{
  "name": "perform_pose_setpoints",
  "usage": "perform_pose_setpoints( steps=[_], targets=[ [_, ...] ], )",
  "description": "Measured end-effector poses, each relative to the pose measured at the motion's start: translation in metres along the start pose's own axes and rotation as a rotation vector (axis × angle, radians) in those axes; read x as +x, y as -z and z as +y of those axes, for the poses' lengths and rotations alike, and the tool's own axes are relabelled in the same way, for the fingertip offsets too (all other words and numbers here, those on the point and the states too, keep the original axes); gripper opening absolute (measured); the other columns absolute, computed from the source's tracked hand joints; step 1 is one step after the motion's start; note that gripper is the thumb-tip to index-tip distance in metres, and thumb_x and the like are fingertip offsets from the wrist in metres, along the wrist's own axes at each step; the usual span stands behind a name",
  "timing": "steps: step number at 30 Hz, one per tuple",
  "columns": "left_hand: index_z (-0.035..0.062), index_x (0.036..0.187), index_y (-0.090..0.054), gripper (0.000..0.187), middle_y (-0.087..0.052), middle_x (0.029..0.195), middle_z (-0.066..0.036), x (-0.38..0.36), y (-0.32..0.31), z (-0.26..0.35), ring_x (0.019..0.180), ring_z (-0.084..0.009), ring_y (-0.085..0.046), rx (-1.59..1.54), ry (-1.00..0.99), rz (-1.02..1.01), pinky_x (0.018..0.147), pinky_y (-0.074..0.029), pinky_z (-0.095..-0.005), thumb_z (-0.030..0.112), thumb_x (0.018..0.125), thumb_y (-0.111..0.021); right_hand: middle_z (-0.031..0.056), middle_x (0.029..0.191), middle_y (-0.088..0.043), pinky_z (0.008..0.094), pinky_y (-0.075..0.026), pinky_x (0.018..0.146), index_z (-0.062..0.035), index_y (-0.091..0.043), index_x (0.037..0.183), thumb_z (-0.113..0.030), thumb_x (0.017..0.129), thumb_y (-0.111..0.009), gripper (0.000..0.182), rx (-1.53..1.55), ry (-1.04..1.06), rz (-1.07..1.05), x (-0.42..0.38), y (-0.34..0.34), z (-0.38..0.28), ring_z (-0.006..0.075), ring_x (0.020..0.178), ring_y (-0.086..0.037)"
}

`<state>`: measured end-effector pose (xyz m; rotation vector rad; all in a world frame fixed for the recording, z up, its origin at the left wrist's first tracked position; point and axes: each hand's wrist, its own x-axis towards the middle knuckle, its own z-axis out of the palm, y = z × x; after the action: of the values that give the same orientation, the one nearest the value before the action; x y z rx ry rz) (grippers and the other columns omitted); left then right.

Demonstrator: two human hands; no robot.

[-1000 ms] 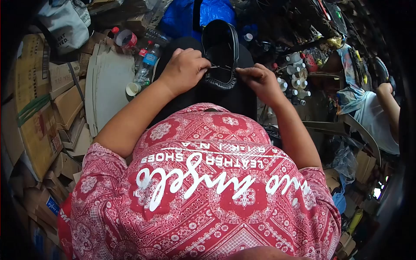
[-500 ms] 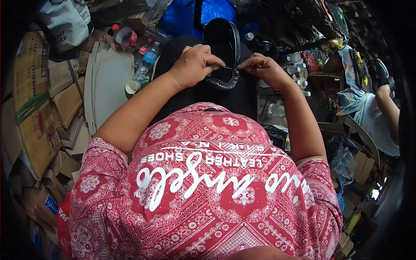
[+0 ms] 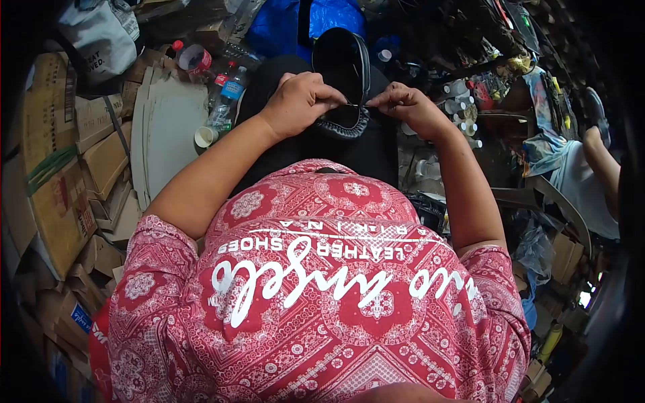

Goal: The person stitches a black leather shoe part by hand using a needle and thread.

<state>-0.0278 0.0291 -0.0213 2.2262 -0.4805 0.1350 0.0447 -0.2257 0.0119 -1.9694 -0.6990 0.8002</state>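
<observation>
A black shoe upper [image 3: 365, 67] with a gathered, puckered lower edge rests on my dark-clothed lap. At its left side my left hand [image 3: 304, 101] is closed in a pinch, with a thin metallic tip showing at the fingertips inside the opening. My right hand [image 3: 406, 106] pinches close against the right edge of the upper. What its fingers hold is too small to make out. Both hands are a short way apart, just above the gathered edge.
Plastic bottles [image 3: 233, 87] and a paper cup [image 3: 205, 136] stand left of my lap, near a pale curved board [image 3: 168, 127]. Cardboard lies farther left, a blue bag [image 3: 275, 30] ahead. Small white containers [image 3: 459, 106] are at the right, beyond them another person's arm [image 3: 603, 164].
Both hands stay almost in place, still pinching. The black upper has shifted very slightly left, and the other person's arm at the right has moved slightly.
</observation>
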Motion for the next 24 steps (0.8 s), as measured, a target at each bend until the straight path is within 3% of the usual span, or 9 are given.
perform_pose_setpoints(
  steps=[3,5,12,14,18,21,22,24],
  targets=[
    [0.0196,0.088,-0.074,0.013,-0.054,0.067,-0.002,0.002,-0.002,0.002,0.068,-0.0199,-0.053,0.075,-0.080,0.053,0.065,-0.039,-0.0336,0.013,0.077,-0.069,-0.0018,0.085,-0.050,0.0228,-0.041,0.081,-0.0091,-0.072,0.101,0.000,0.084,-0.062,0.022,0.026,-0.025,0.007,0.001,0.000,0.002,0.0094,0.085,-0.050],
    [0.0173,0.087,-0.073,0.013,-0.055,0.068,-0.004,0.005,-0.003,0.000,0.068,-0.0220,-0.056,0.001,-0.059,0.023,0.061,-0.042,-0.0341,0.012,0.076,-0.070,-0.0006,0.085,-0.053,0.0257,-0.041,0.084,-0.0122,-0.073,0.104,-0.002,0.082,-0.064,0.026,0.058,-0.030,-0.016,0.002,0.001,0.005,0.0135,0.087,-0.049],
    [0.0149,0.086,-0.073,0.011,-0.057,0.071,-0.005,0.027,-0.004,-0.007,0.071,-0.0244,-0.057,-0.105,-0.100,-0.066,0.063,-0.045,-0.0342,0.011,0.077,-0.070,-0.0008,0.083,-0.054,0.0260,-0.041,0.084,-0.0113,-0.073,0.102,-0.002,0.081,-0.064,0.025,0.033,0.005,-0.031,0.010,0.000,0.008,0.0136,0.088,-0.049],
    [0.0142,0.088,-0.072,0.013,-0.058,0.073,-0.006,0.033,0.002,-0.004,0.072,-0.0240,-0.058,0.062,-0.220,-0.106,0.064,-0.046,-0.0344,0.009,0.076,-0.070,0.0004,0.088,-0.059,0.0260,-0.043,0.085,-0.0096,-0.072,0.103,-0.001,0.083,-0.064,0.024,-0.006,-0.002,-0.020,0.009,0.000,0.007,0.0124,0.090,-0.053],
    [0.0134,0.093,-0.072,0.019,-0.060,0.076,-0.006,0.016,0.014,0.012,0.073,-0.0234,-0.059,0.188,-0.255,-0.065,0.066,-0.047,-0.0344,0.007,0.075,-0.070,-0.0015,0.094,-0.059,0.0233,-0.045,0.085,-0.0065,-0.070,0.104,-0.001,0.084,-0.064,0.022,0.130,-0.077,0.031,-0.003,-0.011,-0.007,0.0083,0.092,-0.057],
    [0.0106,0.100,-0.071,0.025,-0.065,0.082,-0.005,0.003,0.011,0.019,0.077,-0.0173,-0.063,-0.102,0.169,-0.088,0.072,-0.050,-0.0289,0.007,0.075,-0.070,-0.0006,0.100,-0.065,0.0237,-0.046,0.087,-0.0048,-0.067,0.109,-0.003,0.085,-0.064,0.025,0.309,-0.172,0.069,-0.007,-0.017,-0.002,0.0076,0.094,-0.059],
    [0.0106,0.100,-0.071,0.025,-0.065,0.082,-0.005,0.003,0.007,0.019,0.077,-0.0173,-0.063,-0.101,0.171,-0.087,0.072,-0.050,-0.0289,0.007,0.075,-0.070,-0.0001,0.100,-0.066,0.0238,-0.046,0.086,-0.0045,-0.066,0.111,-0.004,0.085,-0.065,0.026,0.335,-0.153,0.079,-0.007,-0.019,0.002,0.0071,0.093,-0.059],
    [0.0076,0.100,-0.071,0.023,-0.067,0.083,-0.004,0.006,0.000,0.021,0.077,-0.0139,-0.064,-0.214,0.358,-0.102,0.073,-0.050,-0.0269,0.007,0.077,-0.070,0.0003,0.101,-0.067,0.0238,-0.046,0.086,-0.0043,-0.065,0.113,-0.006,0.085,-0.066,0.028,0.360,-0.139,0.090,-0.009,-0.019,0.003,0.0067,0.092,-0.059]
  ],
)
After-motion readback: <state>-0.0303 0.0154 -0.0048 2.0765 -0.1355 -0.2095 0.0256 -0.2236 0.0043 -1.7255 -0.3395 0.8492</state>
